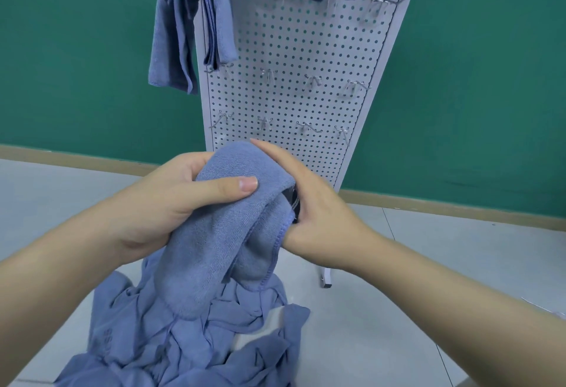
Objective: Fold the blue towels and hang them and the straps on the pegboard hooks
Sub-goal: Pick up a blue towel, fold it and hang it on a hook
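folded blue towel (220, 233) held up at frame centre, in front of the foot of the white pegboard (294, 49). gripped by the left hand (171, 199) from nine o'clock, thumb pressed flat across the top fold, other fingers curled behind the cloth. met from three o'clock by the right hand (318, 212), index finger laid straight along the upper edge, remaining fingers tucked under the fold and hidden; pinching or only supporting, cannot tell. lower end of the towel drooping toward six o'clock, over a loose heap of blue towels (190, 334) on a pale surface. at eleven to twelve o'clock, hung towels (190, 22) draped over the board's top hooks, one bundle spilling past the board's left edge. two rows of bare metal hooks (312, 82) across the middle of the board. green wall (76, 49) behind, grey floor (444, 264) at three o'clock.
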Demonstrator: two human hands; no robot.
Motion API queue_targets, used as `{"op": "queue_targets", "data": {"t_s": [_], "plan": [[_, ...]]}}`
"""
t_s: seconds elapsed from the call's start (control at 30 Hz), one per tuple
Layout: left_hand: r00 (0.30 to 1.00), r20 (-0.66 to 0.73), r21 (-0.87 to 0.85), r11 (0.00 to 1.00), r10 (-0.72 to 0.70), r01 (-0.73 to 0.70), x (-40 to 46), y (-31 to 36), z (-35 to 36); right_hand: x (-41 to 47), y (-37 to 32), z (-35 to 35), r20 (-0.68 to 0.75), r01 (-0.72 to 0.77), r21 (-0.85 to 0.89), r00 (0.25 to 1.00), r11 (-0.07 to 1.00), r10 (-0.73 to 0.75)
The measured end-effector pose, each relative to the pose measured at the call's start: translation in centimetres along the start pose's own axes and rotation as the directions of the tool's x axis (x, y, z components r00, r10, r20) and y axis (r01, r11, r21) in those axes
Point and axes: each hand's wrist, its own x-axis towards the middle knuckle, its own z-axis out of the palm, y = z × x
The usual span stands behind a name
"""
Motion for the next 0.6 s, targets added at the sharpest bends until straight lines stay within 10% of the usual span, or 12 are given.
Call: {"op": "queue_targets", "data": {"t_s": [0.37,0.47,0.6], "plan": [[0.998,0.042,0.01,0.999,-0.043,0.042,-0.1,-0.6,0.8,0.5,-0.3,0.4,-0.167,0.009,0.024,0.986,1.0,-0.005],[0.983,-0.186,0.178,0.984,-0.001,0.035,0.2,-0.7,2.3,0.8,-0.4,0.4,-0.263,-0.042,0.083,0.963,0.996,0.063],[0.796,-0.521,0.49,0.871,0.31,-0.018,0.8,-2.0,2.7,1.6,-0.6,-0.3,-0.343,-0.168,0.151,0.915,0.974,0.211]]}}
